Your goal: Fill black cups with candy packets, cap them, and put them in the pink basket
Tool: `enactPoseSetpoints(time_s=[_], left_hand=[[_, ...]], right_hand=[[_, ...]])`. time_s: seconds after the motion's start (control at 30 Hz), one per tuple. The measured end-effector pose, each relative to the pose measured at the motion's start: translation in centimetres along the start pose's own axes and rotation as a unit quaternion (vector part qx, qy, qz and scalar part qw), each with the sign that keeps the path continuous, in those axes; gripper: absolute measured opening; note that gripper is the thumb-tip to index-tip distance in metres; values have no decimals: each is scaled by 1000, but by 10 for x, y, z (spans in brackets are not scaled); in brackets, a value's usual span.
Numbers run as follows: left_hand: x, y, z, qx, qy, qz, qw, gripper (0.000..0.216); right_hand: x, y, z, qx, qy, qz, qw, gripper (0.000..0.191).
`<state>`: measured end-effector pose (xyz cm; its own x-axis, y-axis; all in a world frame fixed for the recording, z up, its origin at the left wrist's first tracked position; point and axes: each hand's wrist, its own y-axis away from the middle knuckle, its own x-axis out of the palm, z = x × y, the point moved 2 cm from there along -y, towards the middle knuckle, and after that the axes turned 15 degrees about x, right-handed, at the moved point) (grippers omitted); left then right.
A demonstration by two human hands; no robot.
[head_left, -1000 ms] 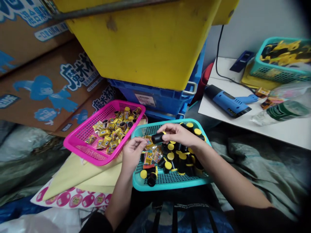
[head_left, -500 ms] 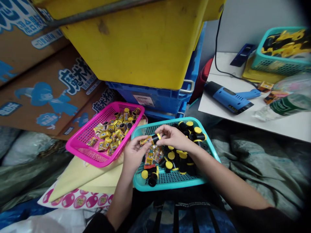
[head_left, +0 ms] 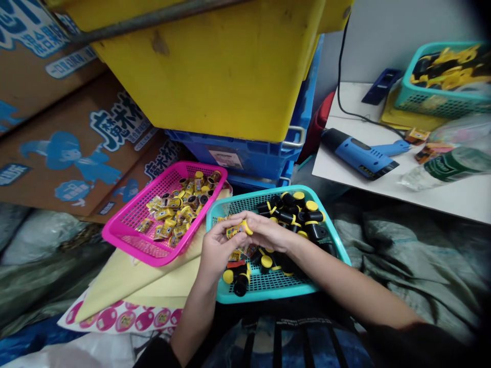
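Observation:
Both hands are closed round one small yellow-capped bottle (head_left: pixel 237 231), which wears a printed yellow sleeve. My left hand (head_left: pixel 218 250) grips its sleeved body between thumb and fingers. At the cap end, my right hand (head_left: pixel 270 232) has its fingers against the bottle; part of that contact is hidden. Below them stands a turquoise basket (head_left: pixel 276 295) of small black bottles (head_left: pixel 286 217) with yellow caps. Loose clear printed sleeves (head_left: pixel 235 255) also lie in it, partly covered by my hands. To the left, a pink basket (head_left: pixel 128 244) contains many sleeved bottles (head_left: pixel 169 214).
Stacked yellow (head_left: pixel 215 76) and blue crates (head_left: pixel 245 153) rise behind the baskets. Printed cartons (head_left: pixel 69 158) stand at left. On the white table (head_left: pixel 341 168) lie a blue heat gun (head_left: pixel 362 153), a plastic bottle (head_left: pixel 448 166) and another turquoise basket (head_left: pixel 433 102).
The printed sleeve now covers the bottle's black body, which showed half bare before. My right hand has come down and closer to my left, its fingers now straighter over the bottle.

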<state>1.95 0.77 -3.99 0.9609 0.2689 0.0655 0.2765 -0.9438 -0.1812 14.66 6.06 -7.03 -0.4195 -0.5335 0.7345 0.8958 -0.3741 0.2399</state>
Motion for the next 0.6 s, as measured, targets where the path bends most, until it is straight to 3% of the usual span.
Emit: enactPoseSetpoints(time_s=[0.13, 0.27, 0.43, 0.5, 0.53, 0.6], left_hand=[[4, 2, 3, -3, 10, 4, 1000, 30], [2, 3, 2, -20, 48, 21, 998, 29], [-8, 3, -3, -28, 118, -20, 992, 23], [-14, 1, -8, -4, 118, -40, 992, 22], [-20, -1, -11, 11, 105, -52, 993, 22], [-35, -9, -18, 36, 58, -72, 995, 24]], right_hand=[[2, -6, -8, -43, -30, -25, 998, 40], [-2, -6, -2, -31, -33, -28, 999, 50], [-22, 0, 17, -63, 80, -161, 982, 44], [-26, 1, 21, -56, 204, -236, 949, 40], [-26, 1, 22, -46, 293, -269, 916, 37], [-21, -2, 18, -5, 508, -302, 807, 31]])
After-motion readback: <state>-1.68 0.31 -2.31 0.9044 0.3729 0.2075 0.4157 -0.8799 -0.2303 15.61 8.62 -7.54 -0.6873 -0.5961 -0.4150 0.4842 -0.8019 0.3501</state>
